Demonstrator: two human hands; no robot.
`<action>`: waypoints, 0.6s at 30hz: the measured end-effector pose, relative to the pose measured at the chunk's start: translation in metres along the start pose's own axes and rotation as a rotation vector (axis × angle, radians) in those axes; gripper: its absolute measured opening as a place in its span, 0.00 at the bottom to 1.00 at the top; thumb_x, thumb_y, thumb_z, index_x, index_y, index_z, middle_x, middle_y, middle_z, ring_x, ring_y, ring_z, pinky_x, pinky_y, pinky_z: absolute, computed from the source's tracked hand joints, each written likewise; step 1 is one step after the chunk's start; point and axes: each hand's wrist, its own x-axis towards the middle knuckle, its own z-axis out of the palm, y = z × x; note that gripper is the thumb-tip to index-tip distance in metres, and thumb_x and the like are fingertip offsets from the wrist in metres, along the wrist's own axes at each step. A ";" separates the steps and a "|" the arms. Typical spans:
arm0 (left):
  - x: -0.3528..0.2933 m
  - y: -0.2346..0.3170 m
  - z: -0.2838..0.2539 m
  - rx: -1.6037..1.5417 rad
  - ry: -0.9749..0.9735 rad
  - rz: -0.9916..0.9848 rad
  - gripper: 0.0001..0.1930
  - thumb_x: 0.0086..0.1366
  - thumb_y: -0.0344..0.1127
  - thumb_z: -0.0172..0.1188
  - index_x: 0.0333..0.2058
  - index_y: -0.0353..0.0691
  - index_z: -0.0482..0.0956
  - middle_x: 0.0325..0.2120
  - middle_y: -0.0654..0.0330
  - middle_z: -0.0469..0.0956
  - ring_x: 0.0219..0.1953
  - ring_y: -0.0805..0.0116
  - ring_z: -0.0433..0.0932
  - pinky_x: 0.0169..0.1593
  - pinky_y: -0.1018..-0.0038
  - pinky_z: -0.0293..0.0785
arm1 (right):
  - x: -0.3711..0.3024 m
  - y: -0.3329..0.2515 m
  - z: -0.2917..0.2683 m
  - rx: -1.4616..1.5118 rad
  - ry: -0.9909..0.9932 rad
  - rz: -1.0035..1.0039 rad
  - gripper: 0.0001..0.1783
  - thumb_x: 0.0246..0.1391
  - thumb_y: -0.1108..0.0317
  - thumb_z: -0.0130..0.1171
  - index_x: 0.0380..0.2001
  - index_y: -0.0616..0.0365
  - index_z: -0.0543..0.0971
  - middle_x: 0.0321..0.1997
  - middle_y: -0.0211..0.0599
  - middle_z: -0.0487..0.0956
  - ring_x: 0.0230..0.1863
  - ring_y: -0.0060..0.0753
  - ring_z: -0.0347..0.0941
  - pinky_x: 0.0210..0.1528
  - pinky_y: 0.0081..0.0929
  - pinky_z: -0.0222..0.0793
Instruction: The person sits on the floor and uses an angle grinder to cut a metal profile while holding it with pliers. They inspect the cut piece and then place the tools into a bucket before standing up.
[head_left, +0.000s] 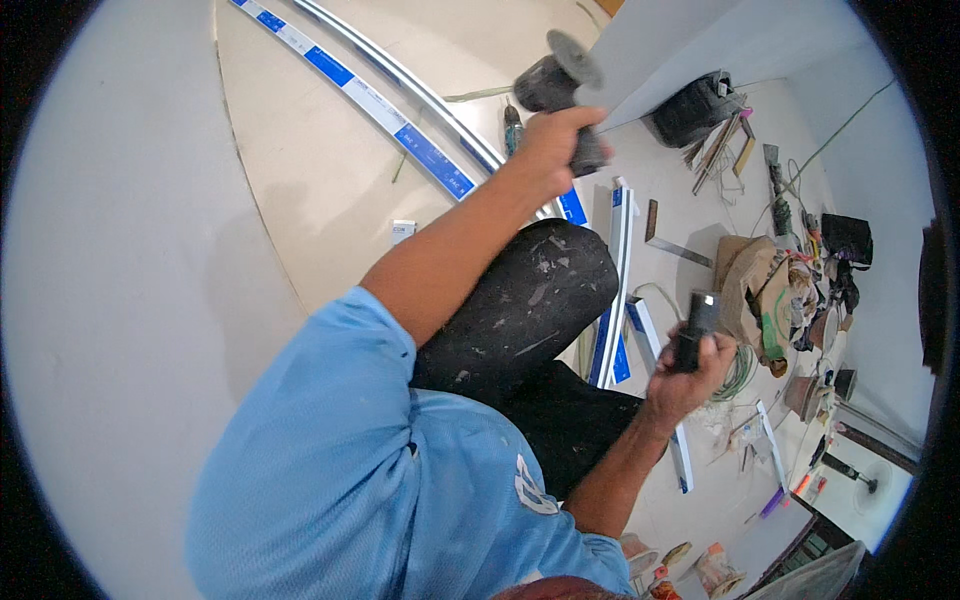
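My left hand (pixel 552 148), raised over the floor, is closed around the dark handle of an angle grinder (pixel 545 85). The grinder's round disc (pixel 575 60) points up and away from me, slightly blurred. Lower down at the right, my right hand (pixel 692 380) grips a black block-shaped object (pixel 697 330), possibly a battery pack; its kind is not certain. The two hands are well apart. Beyond my left wrist lies a drill-like tool (pixel 512 130), partly hidden by my hand. Under my left forearm pass long metal profiles (pixel 410 85) and a blue-and-white film-covered strip (pixel 370 95).
More blue-and-white profiles (pixel 613 290) lie beside my knee (pixel 560 270). A flat metal bar (pixel 680 245), a coil of cable (pixel 738 375), a brown sack (pixel 750 290) and a black bag (pixel 690 108) are on the right. A pale wall (pixel 120 250) stands at the left.
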 end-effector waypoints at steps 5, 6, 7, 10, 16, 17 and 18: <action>0.027 0.011 -0.183 0.340 0.522 0.065 0.20 0.56 0.34 0.70 0.45 0.29 0.80 0.38 0.50 0.83 0.37 0.56 0.85 0.43 0.57 0.84 | 0.002 -0.014 -0.050 -0.034 0.034 -0.033 0.24 0.64 0.49 0.63 0.46 0.57 0.67 0.32 0.49 0.80 0.18 0.25 0.71 0.16 0.18 0.65; 0.033 0.021 -0.230 0.410 0.694 0.084 0.22 0.54 0.34 0.71 0.45 0.28 0.81 0.38 0.51 0.83 0.36 0.58 0.84 0.43 0.59 0.83 | 0.001 -0.017 -0.047 0.009 0.077 -0.026 0.24 0.65 0.49 0.61 0.48 0.56 0.68 0.33 0.48 0.80 0.19 0.25 0.71 0.17 0.18 0.65; 0.033 0.025 -0.255 0.459 0.810 0.102 0.23 0.55 0.34 0.71 0.45 0.21 0.82 0.40 0.48 0.85 0.39 0.56 0.85 0.41 0.61 0.83 | -0.002 -0.016 -0.057 0.020 0.094 -0.007 0.23 0.65 0.49 0.61 0.48 0.56 0.68 0.33 0.47 0.80 0.19 0.25 0.71 0.17 0.18 0.65; 0.038 0.044 -0.354 0.689 1.066 0.009 0.27 0.54 0.40 0.72 0.45 0.20 0.84 0.43 0.43 0.86 0.43 0.56 0.87 0.46 0.63 0.82 | -0.001 -0.002 -0.090 0.064 0.125 0.071 0.22 0.67 0.51 0.59 0.52 0.56 0.69 0.36 0.48 0.79 0.22 0.27 0.72 0.17 0.17 0.65; 0.033 0.056 -0.450 1.111 1.267 -0.075 0.32 0.53 0.50 0.69 0.45 0.23 0.86 0.46 0.41 0.87 0.47 0.48 0.88 0.51 0.60 0.84 | 0.004 0.021 -0.095 0.089 0.047 0.152 0.22 0.67 0.53 0.60 0.52 0.57 0.70 0.39 0.47 0.79 0.31 0.27 0.75 0.19 0.16 0.65; 0.037 0.056 -0.452 1.114 1.286 -0.068 0.32 0.53 0.51 0.70 0.45 0.23 0.86 0.46 0.41 0.87 0.48 0.47 0.88 0.51 0.60 0.84 | 0.004 0.020 -0.093 0.092 0.041 0.161 0.22 0.66 0.53 0.60 0.52 0.57 0.70 0.39 0.47 0.79 0.32 0.26 0.75 0.20 0.16 0.65; 0.040 0.053 -0.451 1.128 1.259 -0.056 0.33 0.52 0.52 0.70 0.45 0.23 0.86 0.46 0.41 0.87 0.47 0.47 0.88 0.52 0.59 0.84 | 0.004 0.019 -0.092 0.068 0.044 0.156 0.23 0.65 0.51 0.62 0.52 0.56 0.69 0.37 0.47 0.79 0.27 0.25 0.74 0.19 0.16 0.66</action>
